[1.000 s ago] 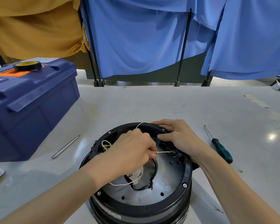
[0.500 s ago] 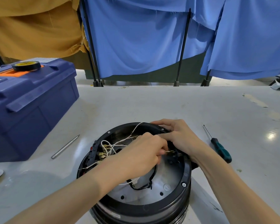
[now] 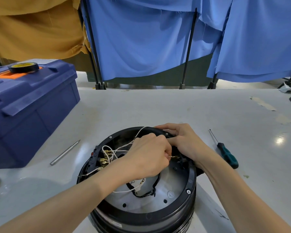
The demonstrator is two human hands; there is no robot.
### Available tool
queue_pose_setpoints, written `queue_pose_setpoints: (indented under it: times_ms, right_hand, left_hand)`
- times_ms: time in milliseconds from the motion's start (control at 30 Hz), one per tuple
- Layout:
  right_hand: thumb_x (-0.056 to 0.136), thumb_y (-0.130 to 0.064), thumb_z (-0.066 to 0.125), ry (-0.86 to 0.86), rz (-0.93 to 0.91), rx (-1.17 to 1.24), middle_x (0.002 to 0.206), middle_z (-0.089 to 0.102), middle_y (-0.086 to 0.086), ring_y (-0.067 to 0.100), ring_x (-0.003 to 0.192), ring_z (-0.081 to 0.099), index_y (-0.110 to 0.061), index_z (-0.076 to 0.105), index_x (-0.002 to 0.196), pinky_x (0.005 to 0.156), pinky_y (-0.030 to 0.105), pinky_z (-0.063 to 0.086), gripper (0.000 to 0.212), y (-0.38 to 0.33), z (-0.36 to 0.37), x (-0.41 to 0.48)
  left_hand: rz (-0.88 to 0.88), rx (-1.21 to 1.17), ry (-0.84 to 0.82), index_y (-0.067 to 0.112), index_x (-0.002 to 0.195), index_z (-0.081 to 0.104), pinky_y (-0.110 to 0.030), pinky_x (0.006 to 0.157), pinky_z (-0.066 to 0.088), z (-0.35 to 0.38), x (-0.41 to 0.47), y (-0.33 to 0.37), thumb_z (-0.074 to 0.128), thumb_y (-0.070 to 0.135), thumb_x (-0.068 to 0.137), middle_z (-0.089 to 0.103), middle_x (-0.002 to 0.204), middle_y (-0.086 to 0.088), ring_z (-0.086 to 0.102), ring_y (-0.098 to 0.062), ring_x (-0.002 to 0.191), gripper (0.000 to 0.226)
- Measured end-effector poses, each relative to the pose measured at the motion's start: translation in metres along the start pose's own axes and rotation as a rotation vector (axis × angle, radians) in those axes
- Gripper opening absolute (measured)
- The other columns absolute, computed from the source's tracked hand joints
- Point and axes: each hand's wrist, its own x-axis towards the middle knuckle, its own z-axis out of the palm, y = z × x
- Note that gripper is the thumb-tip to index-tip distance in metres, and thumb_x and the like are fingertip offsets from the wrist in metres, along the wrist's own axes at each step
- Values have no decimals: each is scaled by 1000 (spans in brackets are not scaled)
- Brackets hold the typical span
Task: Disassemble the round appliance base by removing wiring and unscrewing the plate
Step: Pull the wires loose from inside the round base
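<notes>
Step 1 of 2, wiring removal. Left hand (image 3: pixel 146 157) pinches thin white wire (image 3: pixel 171 156) at terminal; right hand (image 3: pixel 186 142), fingers curled, grips round black plastic appliance base (image 3: pixel 191 180). Next, likely: steady pull.

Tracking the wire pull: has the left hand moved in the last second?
Yes. The left hand has shifted right across the round base, away from the terminal block toward the right hand.

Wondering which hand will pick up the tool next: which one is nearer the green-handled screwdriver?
Right. The right hand grips the far rim of the appliance base, just left of the screwdriver. The left hand pinches a white wire farther left, over the base.
</notes>
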Motion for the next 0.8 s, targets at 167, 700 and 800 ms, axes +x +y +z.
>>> queue_pose_setpoints:
  times_ms: [167, 700, 800]
  right_hand:
    - [78, 13, 57, 1, 6, -1, 89, 77, 0, 10, 71, 69, -18, 71, 104, 60, 19, 53, 43, 0, 0, -1]
    - [83, 11, 57, 30, 23, -55, 91, 77, -2, 15, 78, 72, -21, 71, 105, 72, 24, 57, 41, -2, 1, -1]
    - [84, 11, 57, 31, 33, -44, 93, 77, -1, 17, 81, 73, -22, 71, 103, 70, 23, 56, 41, -4, 2, -2]
  left_hand:
    - [53, 50, 28, 24, 51, 37, -27, 49, 19, 4, 0, -7, 48, 12, 79, 40, 56, 3, 40, -23, 73, 33]
    - [32, -323, -265, 24, 96, 71, -22, 71, 57, -26, -8, -50, 74, 13, 79, 73, 79, 8, 67, -1, 71, 20]
    - [-5, -269, -192, 23, 83, 73, -19, 58, 55, -24, -11, -56, 70, 4, 79, 72, 68, 4, 65, 1, 60, 20]
